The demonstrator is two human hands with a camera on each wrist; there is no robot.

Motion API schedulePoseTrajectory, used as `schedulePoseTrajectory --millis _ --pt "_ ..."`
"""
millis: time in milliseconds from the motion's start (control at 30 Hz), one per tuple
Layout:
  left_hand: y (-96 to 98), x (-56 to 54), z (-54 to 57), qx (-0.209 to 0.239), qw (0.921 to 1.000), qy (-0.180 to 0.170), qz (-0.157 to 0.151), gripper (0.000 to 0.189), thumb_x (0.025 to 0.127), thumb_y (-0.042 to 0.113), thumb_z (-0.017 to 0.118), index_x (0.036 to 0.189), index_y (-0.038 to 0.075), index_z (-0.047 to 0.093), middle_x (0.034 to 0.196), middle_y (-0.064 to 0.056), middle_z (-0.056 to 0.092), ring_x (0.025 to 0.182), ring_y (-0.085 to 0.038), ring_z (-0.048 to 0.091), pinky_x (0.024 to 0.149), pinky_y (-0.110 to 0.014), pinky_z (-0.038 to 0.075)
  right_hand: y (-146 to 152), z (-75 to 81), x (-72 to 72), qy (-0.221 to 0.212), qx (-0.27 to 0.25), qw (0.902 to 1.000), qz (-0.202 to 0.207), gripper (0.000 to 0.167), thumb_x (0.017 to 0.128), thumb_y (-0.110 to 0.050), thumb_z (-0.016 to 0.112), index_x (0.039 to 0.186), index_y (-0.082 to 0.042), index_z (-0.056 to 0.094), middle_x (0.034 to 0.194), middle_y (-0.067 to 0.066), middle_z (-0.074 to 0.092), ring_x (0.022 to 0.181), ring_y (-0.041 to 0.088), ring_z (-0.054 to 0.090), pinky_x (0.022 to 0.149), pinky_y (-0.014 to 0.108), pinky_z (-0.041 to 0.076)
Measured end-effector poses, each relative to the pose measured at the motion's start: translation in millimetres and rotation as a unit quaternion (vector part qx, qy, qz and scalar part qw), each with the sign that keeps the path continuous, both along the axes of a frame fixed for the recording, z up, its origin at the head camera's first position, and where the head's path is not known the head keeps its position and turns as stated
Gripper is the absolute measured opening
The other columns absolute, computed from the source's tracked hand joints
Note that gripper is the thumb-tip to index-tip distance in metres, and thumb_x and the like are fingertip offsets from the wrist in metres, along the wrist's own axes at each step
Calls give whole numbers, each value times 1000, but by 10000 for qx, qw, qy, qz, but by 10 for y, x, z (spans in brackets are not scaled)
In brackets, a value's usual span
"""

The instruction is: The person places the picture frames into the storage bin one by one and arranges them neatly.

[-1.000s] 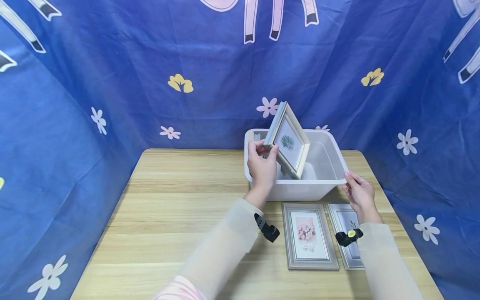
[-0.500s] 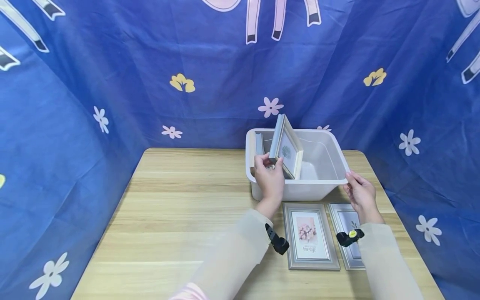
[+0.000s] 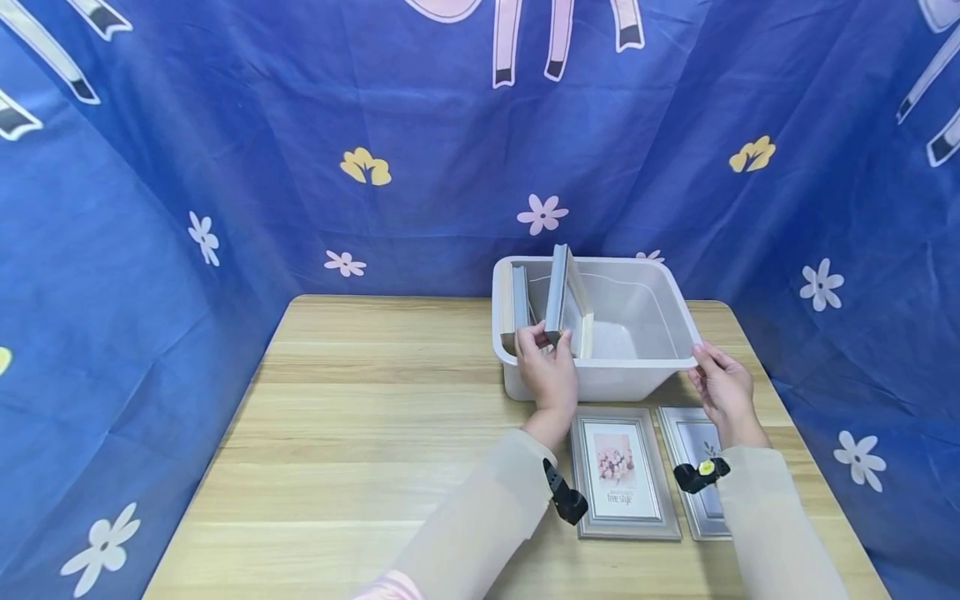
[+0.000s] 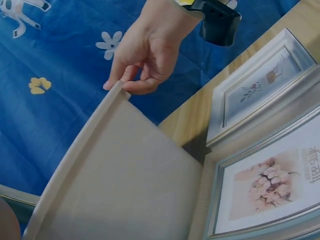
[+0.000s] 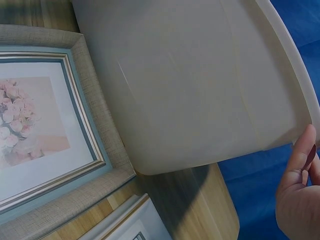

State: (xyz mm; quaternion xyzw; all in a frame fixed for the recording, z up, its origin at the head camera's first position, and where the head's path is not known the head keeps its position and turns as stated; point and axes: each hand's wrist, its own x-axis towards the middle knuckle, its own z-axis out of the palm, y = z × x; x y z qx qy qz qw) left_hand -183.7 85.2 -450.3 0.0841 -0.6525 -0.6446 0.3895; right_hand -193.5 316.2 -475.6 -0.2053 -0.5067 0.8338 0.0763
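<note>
In the head view a light grey plastic bin [image 3: 622,379] stands at the back right of the table. My left hand [image 3: 549,377] reaches over its front rim and grips the near end of a picture frame [image 3: 557,292], which stands on edge, its lower part down in the bin. Two more frames [image 3: 520,296] stand on edge along the bin's left wall. My right hand [image 3: 723,392] pinches the bin's front right corner; the right wrist view shows the thumb [image 5: 303,150] at the rim.
On the table in front of the bin lie a picture frame with pink flowers [image 3: 622,475] and, to its right, another frame with a plant print [image 3: 697,442], partly under my right sleeve. Blue printed cloth [image 3: 442,167] hangs behind and on both sides of the wooden table [image 3: 360,400].
My left hand has lowered the picture frame into the bin, shifting slightly right and turning it from tilted to more upright. The right hand stays on the bin's corner.
</note>
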Motion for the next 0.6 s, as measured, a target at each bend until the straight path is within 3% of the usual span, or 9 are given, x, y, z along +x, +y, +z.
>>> schedulePoseTrajectory --millis 600 --pt "0 12 -136 -849 9952 -287 405 33 78 10 77 100 4 54 101 -10 54 88 -22 61 72 -18 53 22 -38 12 170 -97 9998 49 8 82 -11 74 88 -16 72 74 3 65 57 7 59 56 17 54"
